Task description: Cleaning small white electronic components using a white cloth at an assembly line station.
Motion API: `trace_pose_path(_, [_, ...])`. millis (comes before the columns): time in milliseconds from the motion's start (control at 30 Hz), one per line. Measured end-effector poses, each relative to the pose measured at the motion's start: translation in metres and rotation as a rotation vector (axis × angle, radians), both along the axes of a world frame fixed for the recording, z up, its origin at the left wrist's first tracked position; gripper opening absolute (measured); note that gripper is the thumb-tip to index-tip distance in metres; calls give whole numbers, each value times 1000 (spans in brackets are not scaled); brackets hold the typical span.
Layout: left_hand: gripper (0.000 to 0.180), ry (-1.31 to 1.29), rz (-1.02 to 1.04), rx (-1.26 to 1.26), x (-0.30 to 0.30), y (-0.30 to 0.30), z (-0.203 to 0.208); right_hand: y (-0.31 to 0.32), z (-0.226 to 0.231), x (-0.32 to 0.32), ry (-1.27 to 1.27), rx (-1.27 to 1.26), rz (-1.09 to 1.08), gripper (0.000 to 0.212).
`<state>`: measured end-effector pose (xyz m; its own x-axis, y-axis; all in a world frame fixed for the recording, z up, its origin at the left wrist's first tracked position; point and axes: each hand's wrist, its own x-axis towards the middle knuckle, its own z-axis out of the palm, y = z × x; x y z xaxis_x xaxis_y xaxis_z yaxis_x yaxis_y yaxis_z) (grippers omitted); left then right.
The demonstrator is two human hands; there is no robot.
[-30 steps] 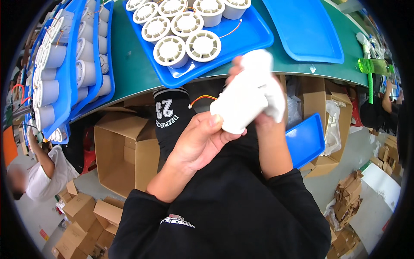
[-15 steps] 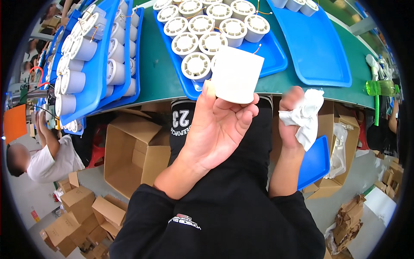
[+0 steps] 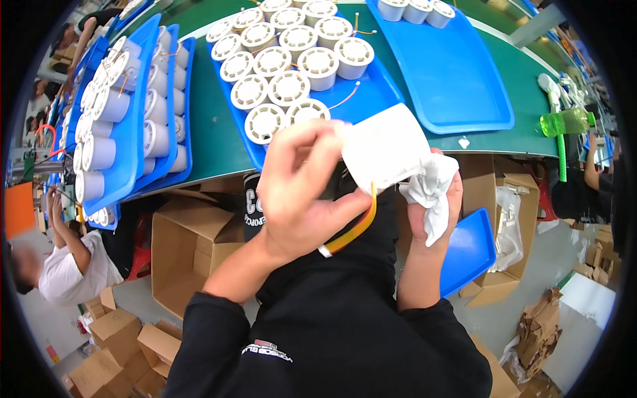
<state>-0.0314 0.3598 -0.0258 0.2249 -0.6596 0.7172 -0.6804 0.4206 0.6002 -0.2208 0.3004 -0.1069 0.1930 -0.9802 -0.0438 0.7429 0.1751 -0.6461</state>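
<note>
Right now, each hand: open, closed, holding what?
Left hand: closed on the white cylindrical part, orange-yellow wires trailing.
Right hand: closed on a crumpled white cloth.

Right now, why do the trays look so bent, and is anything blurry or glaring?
Head view: the fisheye lens bows the blue trays and green table toward the rim, with black corners around the round image; light is bright and even, with soft shadows; the white part in the left hand looks washed out; the cloth in the right hand stays sharp.
</note>
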Motion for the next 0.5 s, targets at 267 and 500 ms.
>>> trace_pose_path(267, [39, -533, -71, -398, 14, -4, -4, -1, -4, -7, -14, -106, 15, 27])
trace_pose_path(500, [39, -574, -43, -431, 24, -5, -4, 6, 17, -11, 138, -341, -116, 20])
